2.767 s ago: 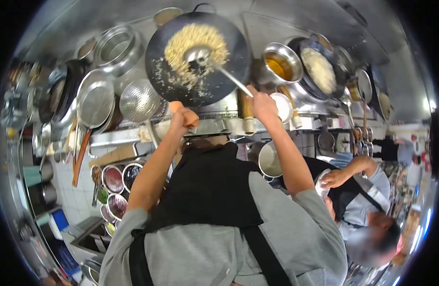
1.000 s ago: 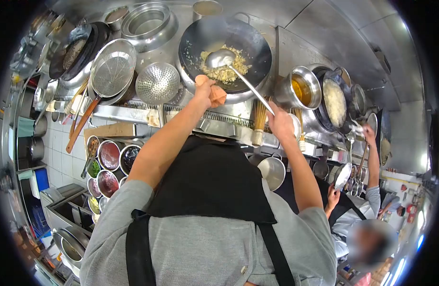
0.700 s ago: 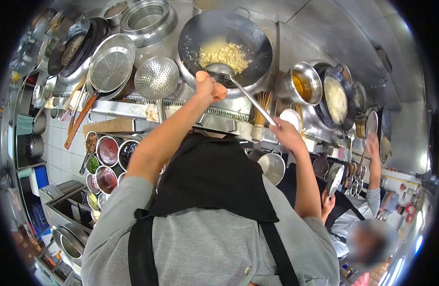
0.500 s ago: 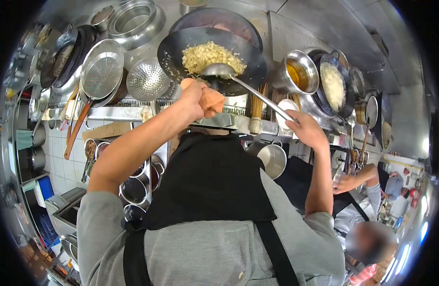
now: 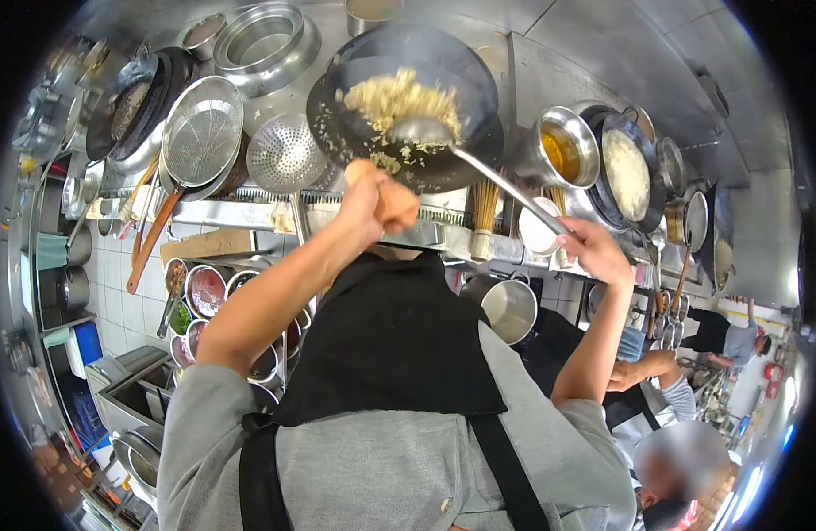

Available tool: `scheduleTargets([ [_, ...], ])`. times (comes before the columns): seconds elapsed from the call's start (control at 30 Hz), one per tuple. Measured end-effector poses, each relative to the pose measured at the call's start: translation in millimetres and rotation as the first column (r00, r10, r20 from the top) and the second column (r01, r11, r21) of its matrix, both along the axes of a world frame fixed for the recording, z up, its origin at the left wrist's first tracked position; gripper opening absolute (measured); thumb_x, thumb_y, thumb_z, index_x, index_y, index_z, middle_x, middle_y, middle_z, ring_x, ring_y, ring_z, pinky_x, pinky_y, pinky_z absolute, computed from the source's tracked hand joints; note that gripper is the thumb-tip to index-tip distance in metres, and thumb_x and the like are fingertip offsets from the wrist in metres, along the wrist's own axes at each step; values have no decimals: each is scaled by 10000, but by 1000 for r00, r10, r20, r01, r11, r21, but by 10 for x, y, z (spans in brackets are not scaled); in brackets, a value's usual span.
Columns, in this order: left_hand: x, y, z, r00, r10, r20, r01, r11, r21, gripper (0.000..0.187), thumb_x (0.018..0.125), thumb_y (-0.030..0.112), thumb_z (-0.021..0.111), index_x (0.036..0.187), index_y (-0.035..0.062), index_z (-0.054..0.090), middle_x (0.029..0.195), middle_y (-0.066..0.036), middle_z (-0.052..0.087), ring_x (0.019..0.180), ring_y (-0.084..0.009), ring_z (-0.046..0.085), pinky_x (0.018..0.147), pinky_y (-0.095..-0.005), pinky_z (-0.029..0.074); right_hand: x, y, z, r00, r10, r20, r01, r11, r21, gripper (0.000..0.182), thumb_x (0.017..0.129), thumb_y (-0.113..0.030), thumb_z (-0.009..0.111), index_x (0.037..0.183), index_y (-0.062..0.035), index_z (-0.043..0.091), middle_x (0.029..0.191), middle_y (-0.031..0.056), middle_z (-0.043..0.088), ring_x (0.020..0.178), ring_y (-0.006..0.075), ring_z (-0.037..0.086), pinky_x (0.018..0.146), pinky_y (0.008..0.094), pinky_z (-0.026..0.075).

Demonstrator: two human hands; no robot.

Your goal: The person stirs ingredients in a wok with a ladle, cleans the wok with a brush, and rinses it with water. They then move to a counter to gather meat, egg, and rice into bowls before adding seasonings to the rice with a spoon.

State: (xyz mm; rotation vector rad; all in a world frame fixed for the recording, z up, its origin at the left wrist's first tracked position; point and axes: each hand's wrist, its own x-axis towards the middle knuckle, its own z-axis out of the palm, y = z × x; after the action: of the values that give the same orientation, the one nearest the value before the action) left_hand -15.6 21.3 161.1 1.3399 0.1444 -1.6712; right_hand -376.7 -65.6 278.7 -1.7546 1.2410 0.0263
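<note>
The dark wok [image 5: 337, 133] is in front of me over the stove, with yellowish fried rice [image 5: 395, 96] inside, blurred by motion. My left hand [image 5: 364, 196] is closed around an orange cloth [image 5: 397, 209] at the wok's near edge; whatever part of the wok lies under the cloth is hidden. In my right hand [image 5: 598, 252] is the end of a long-handled metal ladle [image 5: 505, 186]. Its bowl sits in the wok against the near side of the rice. Loose grains are scattered below it.
Left of the wok lie a perforated skimmer [image 5: 287, 152] and a wire strainer [image 5: 203, 128]. On the right stand a metal pot of amber liquid [image 5: 563, 155], a bamboo brush [image 5: 485, 221] and a pan with pale contents [image 5: 625, 173]. A co-worker's hand [image 5: 627, 375] is at lower right.
The rice has spread upward in the wok and is now blurred, with grains scattered on the near side. The wok's tilt has changed. My right hand and the ladle have shifted slightly right.
</note>
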Motion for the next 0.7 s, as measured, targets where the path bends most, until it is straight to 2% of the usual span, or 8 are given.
scheduleTargets([
  [0.1,143,-284,-644,997,20,76,-13,996,-93,217,867,295,513,971,107,548,810,-90,613,695,-314,630,485,-498,452,321,-296,-751,980,68,-187,-123,946,-301,360,874,-206,624,1168,0,616,796,88,644,587,131,572,591,300,481],
  [0.17,210,-216,-1401,995,-28,96,44,985,-169,190,818,259,566,932,108,549,808,-92,614,673,-293,636,500,-462,487,457,-512,-1521,993,111,-51,-115,707,-698,372,850,-215,653,1156,-5,625,770,118,640,576,144,581,604,328,496],
  [0.23,161,-44,-1606,999,46,-2,-46,997,-65,191,804,155,559,982,86,545,847,-86,601,753,-291,641,572,-503,518,511,-350,-1404,990,-74,121,112,930,-350,327,862,-202,645,1135,-24,631,680,78,611,550,126,563,535,310,475],
  [0.27,166,35,-1789,996,56,-63,-59,998,-39,192,804,121,547,990,75,544,856,-83,594,778,-288,640,601,-512,527,608,-78,-986,950,-185,250,230,959,-164,253,920,-200,590,1122,-55,634,579,-41,483,432,55,425,383,237,317],
  [0.37,69,217,-1355,980,186,-71,-194,974,-117,114,800,72,518,913,73,530,826,-79,576,715,-244,608,626,-439,532,477,244,-709,760,-520,391,437,853,285,260,918,-160,575,1154,-53,596,580,-22,473,374,59,376,330,212,285],
  [0.47,213,-181,-1342,959,191,-211,-243,935,-258,114,798,103,550,901,65,516,783,-81,559,667,-238,601,570,-401,519,667,187,-778,667,-575,475,482,818,313,267,925,-194,578,1153,-55,598,632,-16,498,393,61,385,330,203,279],
  [0.57,249,-613,-1156,981,194,-28,-195,954,-228,172,804,126,564,954,60,512,804,-101,584,676,-265,627,544,-458,532,1261,25,-1040,544,-676,497,642,717,274,157,931,-210,591,1036,-93,608,577,-60,442,406,53,361,331,207,271],
  [0.7,302,-834,-1332,983,174,-58,-184,939,-290,195,805,122,577,979,62,515,809,-117,610,671,-294,650,533,-500,538,1742,21,-2036,660,-693,290,719,695,23,276,896,-276,633,1032,-46,566,572,20,494,412,106,421,334,299,318],
])
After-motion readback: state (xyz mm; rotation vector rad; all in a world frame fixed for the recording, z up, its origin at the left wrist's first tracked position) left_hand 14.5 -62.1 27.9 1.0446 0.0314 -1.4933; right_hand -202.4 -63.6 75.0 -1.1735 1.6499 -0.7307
